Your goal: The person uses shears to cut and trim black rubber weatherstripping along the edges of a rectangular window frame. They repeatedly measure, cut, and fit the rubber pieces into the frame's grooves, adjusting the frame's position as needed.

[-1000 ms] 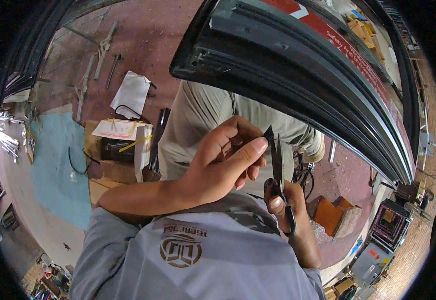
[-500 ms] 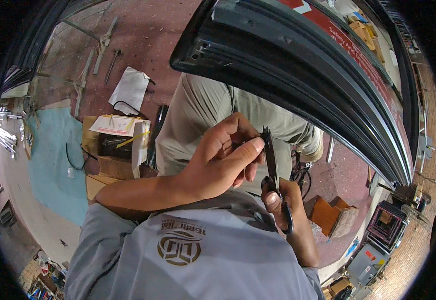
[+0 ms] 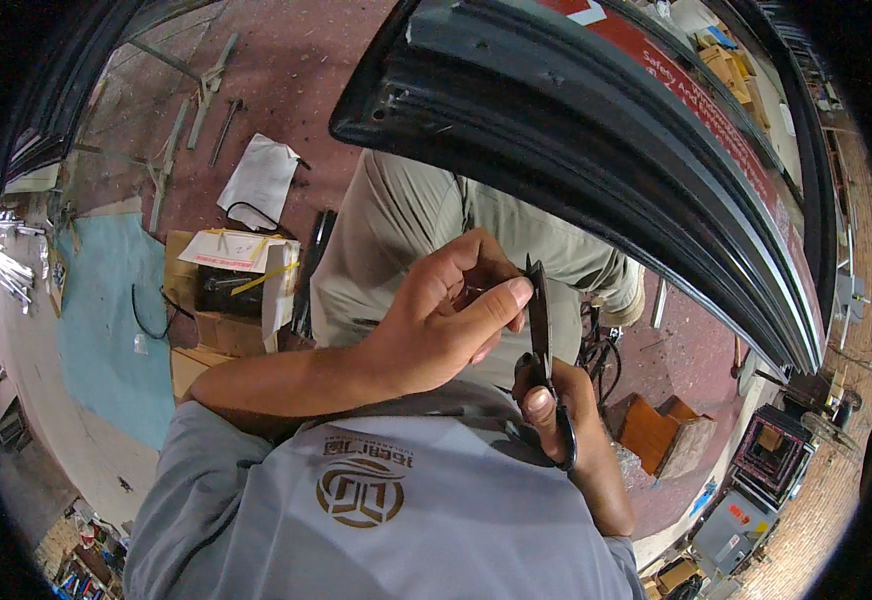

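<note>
My right hand point(image 3: 568, 405) is closed around the black handles of a pair of scissors point(image 3: 544, 325), thumb at the loops. The dark blades point up and away from me, with their tips slightly apart. My left hand point(image 3: 446, 315) is pinched, thumb against fingers, right beside the blade tips. Whatever lies between those fingertips is too small and dark to make out. Both hands are in front of my chest, above my grey trousers point(image 3: 396, 220). Beyond them, a long black ridged frame profile point(image 3: 556, 140) slants across from the upper middle to the right.
At left, an open cardboard box point(image 3: 226, 325) holds dark pieces beside a light-blue sheet point(image 3: 116, 330). White paper point(image 3: 261, 175) lies on the reddish floor. A brown wooden block point(image 3: 656, 435) is at the right, with black cables point(image 3: 601, 360) near my foot.
The scissors' handles have shifted slightly left with my right hand. My left hand stays pinched at the tips. The black profile appears a little further left and nearer.
</note>
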Tool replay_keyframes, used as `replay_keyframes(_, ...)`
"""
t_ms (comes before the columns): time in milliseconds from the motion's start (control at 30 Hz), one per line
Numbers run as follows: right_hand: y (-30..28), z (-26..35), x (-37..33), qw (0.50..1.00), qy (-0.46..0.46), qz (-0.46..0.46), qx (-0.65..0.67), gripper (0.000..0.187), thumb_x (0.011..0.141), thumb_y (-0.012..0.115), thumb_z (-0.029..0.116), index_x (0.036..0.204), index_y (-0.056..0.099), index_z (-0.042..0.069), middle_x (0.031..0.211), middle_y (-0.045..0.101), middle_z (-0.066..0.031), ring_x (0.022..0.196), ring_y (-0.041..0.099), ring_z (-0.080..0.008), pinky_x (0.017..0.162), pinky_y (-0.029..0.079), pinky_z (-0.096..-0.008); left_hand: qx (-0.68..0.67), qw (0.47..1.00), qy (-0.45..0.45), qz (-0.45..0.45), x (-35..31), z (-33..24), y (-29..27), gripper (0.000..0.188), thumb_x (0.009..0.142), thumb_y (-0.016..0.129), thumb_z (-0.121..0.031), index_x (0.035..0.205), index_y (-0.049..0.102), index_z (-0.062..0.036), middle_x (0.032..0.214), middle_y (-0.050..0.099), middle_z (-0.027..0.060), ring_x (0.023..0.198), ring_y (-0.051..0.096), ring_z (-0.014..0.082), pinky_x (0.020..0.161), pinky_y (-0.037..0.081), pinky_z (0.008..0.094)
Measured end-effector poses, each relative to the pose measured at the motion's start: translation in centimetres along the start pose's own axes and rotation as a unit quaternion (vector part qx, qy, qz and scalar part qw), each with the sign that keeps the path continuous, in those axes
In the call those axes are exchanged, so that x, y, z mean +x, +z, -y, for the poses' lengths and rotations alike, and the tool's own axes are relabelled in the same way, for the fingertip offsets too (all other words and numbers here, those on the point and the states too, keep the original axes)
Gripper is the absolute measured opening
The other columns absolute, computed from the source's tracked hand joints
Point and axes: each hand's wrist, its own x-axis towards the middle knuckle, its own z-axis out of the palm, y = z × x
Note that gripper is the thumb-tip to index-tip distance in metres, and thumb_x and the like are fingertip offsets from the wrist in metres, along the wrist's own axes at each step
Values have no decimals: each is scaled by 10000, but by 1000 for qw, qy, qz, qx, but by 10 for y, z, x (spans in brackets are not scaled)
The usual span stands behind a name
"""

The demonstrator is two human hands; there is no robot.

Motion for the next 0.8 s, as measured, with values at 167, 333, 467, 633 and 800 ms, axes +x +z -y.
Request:
replay_keyframes(167, 0, -11, -1, 1000, 12, -3, -19, 572, 949, 640, 530, 743, 550, 5, 581, 483, -51, 584, 418, -142, 517, 361, -347, -30, 999, -36, -13, 3, -2, 1, 101, 1035, 552, -132, 977, 489, -79, 806, 591, 52, 522, 439, 41, 449, 329, 205)
replay_keyframes(333, 1, -15, 0, 999, 3, -1, -35, 558, 953, 658, 495, 720, 527, 5, 558, 443, -44, 570, 386, -127, 494, 334, -345, -51, 997, -57, -26, 2, -1, -1, 134, 1018, 586, -141, 954, 501, -60, 760, 589, 41, 519, 460, 38, 454, 351, 209)
replay_keyframes(467, 3, -15, 1, 999, -3, 1, -34, 567, 947, 671, 495, 708, 511, 7, 556, 431, -42, 570, 374, -121, 488, 319, -344, -56, 996, -63, -35, -1, -1, 0, 122, 1016, 586, -132, 964, 502, -61, 764, 586, 38, 526, 454, 35, 457, 350, 208)
replay_keyframes(633, 7, -17, 1, 999, -12, -12, -36, 580, 943, 671, 512, 701, 511, 10, 546, 406, -35, 559, 355, -128, 483, 317, -344, -57, 997, -40, -24, -2, 2, -1, 114, 1025, 579, -133, 974, 500, -67, 771, 585, 33, 530, 450, 33, 459, 348, 203)
replay_keyframes(800, 6, -23, 1, 999, -21, -14, -23, 562, 962, 629, 523, 742, 536, 15, 588, 447, -34, 584, 401, -126, 512, 336, -326, -58, 998, -30, -21, -2, 5, -3, 106, 1034, 566, -130, 996, 488, -69, 783, 584, 35, 529, 452, 33, 464, 351, 200)
